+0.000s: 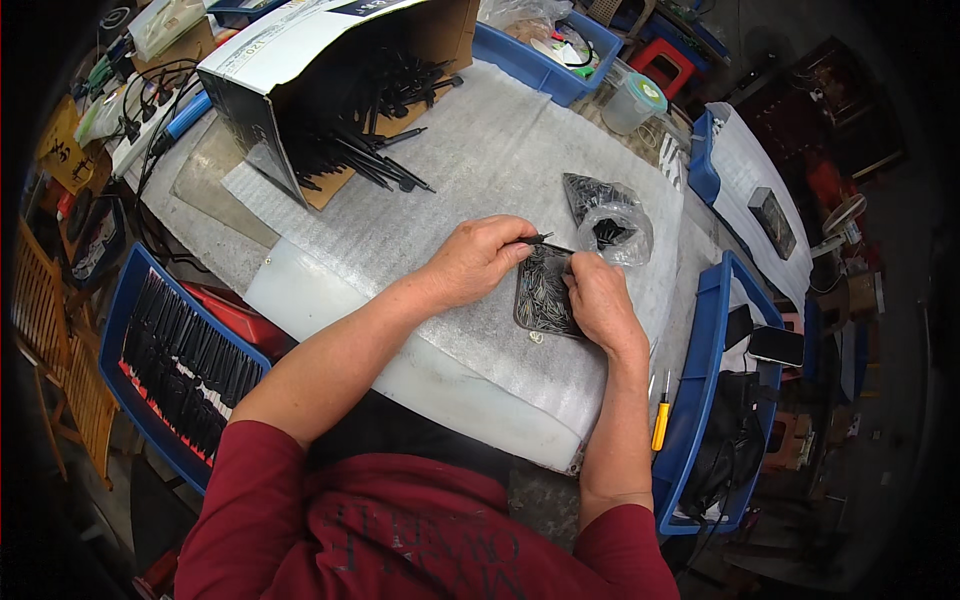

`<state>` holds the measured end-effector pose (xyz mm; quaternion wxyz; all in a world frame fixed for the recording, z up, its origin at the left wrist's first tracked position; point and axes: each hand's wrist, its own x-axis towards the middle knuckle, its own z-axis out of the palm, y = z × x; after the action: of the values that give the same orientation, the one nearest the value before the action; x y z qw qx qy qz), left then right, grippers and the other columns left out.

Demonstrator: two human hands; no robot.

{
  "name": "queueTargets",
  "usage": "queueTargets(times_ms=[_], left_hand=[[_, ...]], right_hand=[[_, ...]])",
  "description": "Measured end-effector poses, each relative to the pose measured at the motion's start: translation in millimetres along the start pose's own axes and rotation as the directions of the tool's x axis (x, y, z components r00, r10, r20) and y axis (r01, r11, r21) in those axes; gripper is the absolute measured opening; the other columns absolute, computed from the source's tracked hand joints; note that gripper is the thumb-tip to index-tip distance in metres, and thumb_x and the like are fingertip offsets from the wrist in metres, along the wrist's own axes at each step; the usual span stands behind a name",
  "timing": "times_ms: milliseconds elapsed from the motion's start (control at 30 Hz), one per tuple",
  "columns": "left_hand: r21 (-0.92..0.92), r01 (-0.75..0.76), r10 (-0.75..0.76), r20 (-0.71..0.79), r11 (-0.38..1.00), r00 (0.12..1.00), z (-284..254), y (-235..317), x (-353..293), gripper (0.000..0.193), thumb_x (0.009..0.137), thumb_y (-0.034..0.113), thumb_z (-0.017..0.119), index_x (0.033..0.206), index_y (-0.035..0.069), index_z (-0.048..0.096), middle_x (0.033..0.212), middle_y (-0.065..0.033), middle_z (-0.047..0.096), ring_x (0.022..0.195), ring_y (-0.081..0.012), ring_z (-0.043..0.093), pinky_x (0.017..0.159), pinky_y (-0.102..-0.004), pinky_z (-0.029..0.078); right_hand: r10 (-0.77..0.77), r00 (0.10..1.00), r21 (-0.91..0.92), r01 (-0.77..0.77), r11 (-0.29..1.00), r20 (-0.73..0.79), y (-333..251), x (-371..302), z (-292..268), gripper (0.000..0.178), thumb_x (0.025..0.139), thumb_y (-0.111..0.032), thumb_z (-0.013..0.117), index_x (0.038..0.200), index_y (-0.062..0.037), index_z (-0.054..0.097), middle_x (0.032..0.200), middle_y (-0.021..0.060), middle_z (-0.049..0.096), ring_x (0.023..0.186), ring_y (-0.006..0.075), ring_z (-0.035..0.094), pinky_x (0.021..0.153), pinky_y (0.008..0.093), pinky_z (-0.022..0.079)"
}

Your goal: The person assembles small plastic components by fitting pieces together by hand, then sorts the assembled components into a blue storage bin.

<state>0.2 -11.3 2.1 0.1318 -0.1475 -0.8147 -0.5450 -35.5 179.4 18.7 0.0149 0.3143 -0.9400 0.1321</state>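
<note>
Between the thumb and fingers of my left hand point(468, 264) is a slim black pen-like part point(536, 239), its tip pointing right. My right hand point(606, 302) is closed at the right side of a dark shallow tray point(517, 312); whatever its fingertips hold is hidden. Many thin silvery metal pins point(545, 296) lie loose in that tray. Just beyond it sits a clear plastic bag point(634, 222) of small black pieces. To the far left, an open cardboard box point(262, 118) lies on its side with many slim black rods point(365, 158) spilling out.
White foam sheeting point(480, 150) covers the table. At the left is a blue bin point(112, 352) of packed black items. A blue bin point(690, 440) on the right holds dark things, with a yellow-handled screwdriver point(661, 425) beside it. A lidded tub point(630, 106) stands at the back.
</note>
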Motion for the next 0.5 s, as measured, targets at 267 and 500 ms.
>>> queueTargets(times_ms=[267, 500], left_hand=[[-0.014, -0.032, 0.033, 0.055, 0.999, 0.998, 1.3, -0.9, 0.5, 0.014, 0.077, 0.009, 0.056, 0.089, 0.001, 0.057, 0.077, -0.0079, 0.058, 0.067, -0.016, 0.055, 0.06, -0.0283, 0.043], [0.005, -0.032, 0.031, 0.051, 0.999, 0.998, -0.2, -2.0, -0.4, 0.015, 0.077, 0.01, 0.056, 0.09, 0.002, 0.057, 0.077, -0.0078, 0.058, 0.067, -0.0159, 0.055, 0.06, -0.028, 0.043]], right_hand=[[0.077, 0.988, 0.261, -0.041, 0.964, -0.13, 1.7, 1.2, -6.7, 0.008, 0.073, -0.002, 0.052, 0.077, 0.0032, 0.046, 0.073, 0.0201, 0.053, 0.072, 0.0365, 0.052, 0.062, 0.0392, 0.041], [-0.02, 0.993, 0.226, 0.046, 0.973, -0.114, 3.7, 0.0, -6.0, 0.009, 0.071, -0.007, 0.055, 0.077, 0.0002, 0.054, 0.074, 0.0151, 0.054, 0.071, 0.0315, 0.053, 0.064, 0.0383, 0.04]])
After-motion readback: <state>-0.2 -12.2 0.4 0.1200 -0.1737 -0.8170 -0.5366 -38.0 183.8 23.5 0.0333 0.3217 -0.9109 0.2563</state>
